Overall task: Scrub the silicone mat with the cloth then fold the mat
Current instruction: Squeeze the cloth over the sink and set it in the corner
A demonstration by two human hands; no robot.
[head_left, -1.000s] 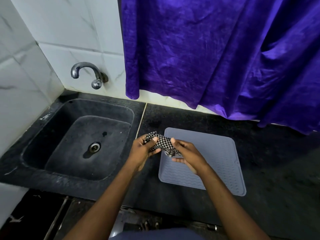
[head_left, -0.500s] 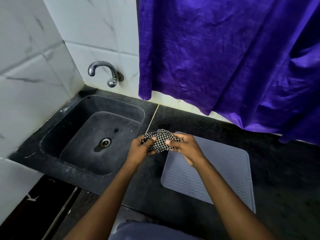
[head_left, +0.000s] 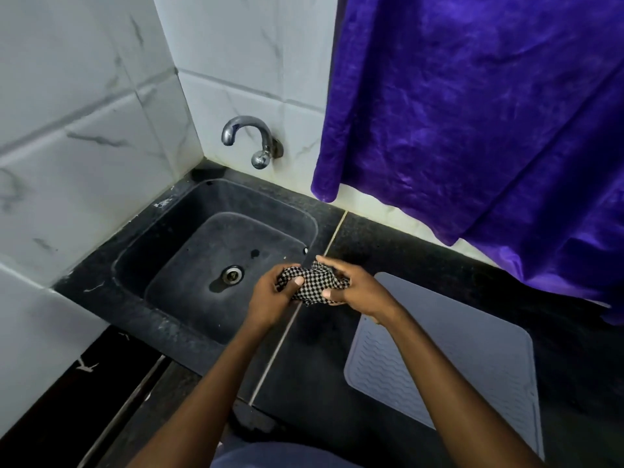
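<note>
Hands (head_left: 270,298) carried cloth (head_left: 312,287) leftward to sink (head_left: 141,265) rim, off mat (head_left: 472,349).

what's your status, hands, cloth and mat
Left hand and right hand both grip the bunched checkered cloth near the sink edge. Silicone mat flat, unfolded. Nothing in the way.

Both forearms are extended forward, converging. The left hand (head_left: 270,295) and right hand (head_left: 358,292) are closed (thumbs on top) on one bunched cloth (head_left: 312,285).
</note>
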